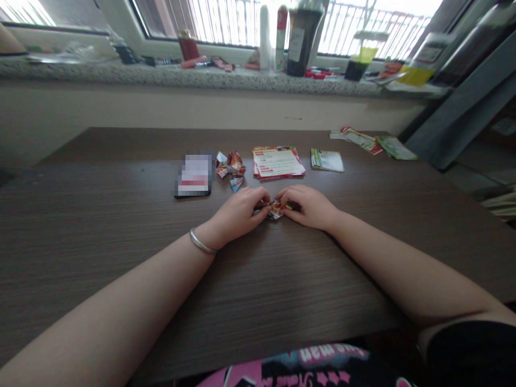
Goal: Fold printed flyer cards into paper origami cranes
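Between my two hands, low over the table, is a small folded piece of colourful printed paper (276, 209). My left hand (244, 208), with a silver bangle at the wrist, pinches its left side between thumb and fingers. On the other side, the thumb and curled fingers of my right hand (308, 206) grip it. My fingers cover both ends of the paper, so its full shape is hidden. Just beyond my left hand lie several folded paper pieces (231, 167) with similar bright print. A stack of printed cards (278, 162) sits behind the hands.
A phone-like flat object (193, 176), its face blurred, lies at left on the brown table (121, 226). Right of the cards is a smaller green-and-white stack (327, 160). Loose printed sheets (363, 141) lie at the back right. Bottles and a dark cup (302, 43) line the windowsill (226, 79).
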Tool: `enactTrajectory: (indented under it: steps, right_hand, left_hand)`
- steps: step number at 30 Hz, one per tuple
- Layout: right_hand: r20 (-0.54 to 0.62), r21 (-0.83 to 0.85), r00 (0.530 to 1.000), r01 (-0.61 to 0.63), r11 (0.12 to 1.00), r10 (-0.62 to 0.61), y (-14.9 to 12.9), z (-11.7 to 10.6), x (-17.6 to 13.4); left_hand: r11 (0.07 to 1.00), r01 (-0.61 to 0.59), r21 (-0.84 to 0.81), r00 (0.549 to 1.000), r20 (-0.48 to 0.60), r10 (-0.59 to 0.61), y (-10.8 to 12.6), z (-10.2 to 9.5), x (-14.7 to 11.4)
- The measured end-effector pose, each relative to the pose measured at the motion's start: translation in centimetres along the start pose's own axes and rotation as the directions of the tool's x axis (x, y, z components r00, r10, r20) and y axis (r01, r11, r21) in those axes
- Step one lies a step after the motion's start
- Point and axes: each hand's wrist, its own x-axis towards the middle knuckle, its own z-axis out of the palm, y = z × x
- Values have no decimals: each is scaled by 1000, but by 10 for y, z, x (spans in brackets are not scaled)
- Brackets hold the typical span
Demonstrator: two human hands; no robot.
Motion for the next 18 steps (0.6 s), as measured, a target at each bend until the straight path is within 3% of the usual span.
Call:
enactTrajectory:
  steps: [6,10,18]
  right_hand:
    - [-59,-45,997,-47,998,44,0,0,0]
    - [-8,-68,999,-41,997,40,0,-1,1]
    - [41,-105,999,18,994,-14,-1,-2,0]
  left_hand:
    - [993,-46,105,998,55,41,0,-1,0]
    - [989,-97,114,994,64,90,0,-2,0]
    - [981,-90,171,993,96,74,1,-3,1]
